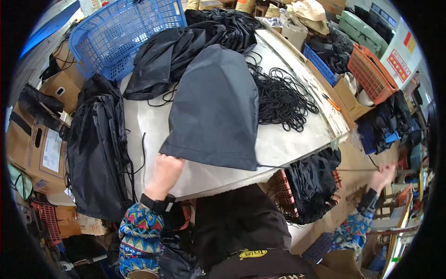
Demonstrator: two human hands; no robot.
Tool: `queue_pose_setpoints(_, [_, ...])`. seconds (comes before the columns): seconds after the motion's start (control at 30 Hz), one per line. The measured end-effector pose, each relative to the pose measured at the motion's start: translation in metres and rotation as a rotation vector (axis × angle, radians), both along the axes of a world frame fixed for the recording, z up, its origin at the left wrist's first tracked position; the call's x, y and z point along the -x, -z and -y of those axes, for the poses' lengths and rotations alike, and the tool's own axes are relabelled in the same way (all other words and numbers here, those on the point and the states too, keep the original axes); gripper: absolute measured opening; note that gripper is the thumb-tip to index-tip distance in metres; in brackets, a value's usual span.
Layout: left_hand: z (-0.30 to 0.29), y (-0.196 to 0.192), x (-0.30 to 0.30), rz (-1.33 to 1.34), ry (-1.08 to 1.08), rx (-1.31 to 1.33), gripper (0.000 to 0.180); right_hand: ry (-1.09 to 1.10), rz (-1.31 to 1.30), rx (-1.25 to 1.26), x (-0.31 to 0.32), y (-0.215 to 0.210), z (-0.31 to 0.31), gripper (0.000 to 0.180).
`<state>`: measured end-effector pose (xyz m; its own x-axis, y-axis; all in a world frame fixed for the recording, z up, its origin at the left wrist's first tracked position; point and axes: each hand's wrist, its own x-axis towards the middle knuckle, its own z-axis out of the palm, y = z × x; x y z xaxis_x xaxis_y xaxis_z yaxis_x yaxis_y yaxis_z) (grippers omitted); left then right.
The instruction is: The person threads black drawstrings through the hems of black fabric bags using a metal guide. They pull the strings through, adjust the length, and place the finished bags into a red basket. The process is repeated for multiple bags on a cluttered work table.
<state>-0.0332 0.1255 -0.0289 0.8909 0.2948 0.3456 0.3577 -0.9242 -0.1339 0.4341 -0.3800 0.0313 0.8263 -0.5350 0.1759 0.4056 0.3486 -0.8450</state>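
A black fabric bag [216, 107] lies flat on the pale tabletop [195, 181] in front of me, its hemmed edge toward me. My left hand [166, 173] is closed on the bag's near left corner. Out to the far right, my right hand [383, 176] grips a dark cord [325, 169], which runs taut from the bag's near right corner. Beside the bag, to its right, a tangled heap of black cords [283, 97] rests on the table. More black fabric bags [162, 60] are piled behind it.
A stack of black bags [95, 153] hangs over the table's left edge. A blue plastic basket [125, 37] stands at the back left. Below the right table edge is a red basket [281, 186] filled with black bags. Orange-handled scissors [331, 102] lie on the right-hand ledge.
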Motion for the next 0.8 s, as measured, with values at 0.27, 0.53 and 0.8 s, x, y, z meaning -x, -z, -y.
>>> queue_pose_setpoints(0.27, [0.050, -0.002, 0.004, 0.362, -0.142, 0.758, 0.029, -0.844, -0.448, 0.521, 0.133, 0.017, -0.159, 0.024])
queue_pose_setpoints(0.53, [0.140, -0.012, -0.066, 0.976, -0.163, 1.799, 0.022, -1.759, -0.354, 0.610, 0.249, 0.031, -0.295, 0.024])
queue_pose_setpoints(0.8, [0.142, 0.007, -0.067, 1.003, -0.277, 1.411, 0.021, -1.630, 0.150, 0.876, 0.264, 0.050, -0.304, 0.017])
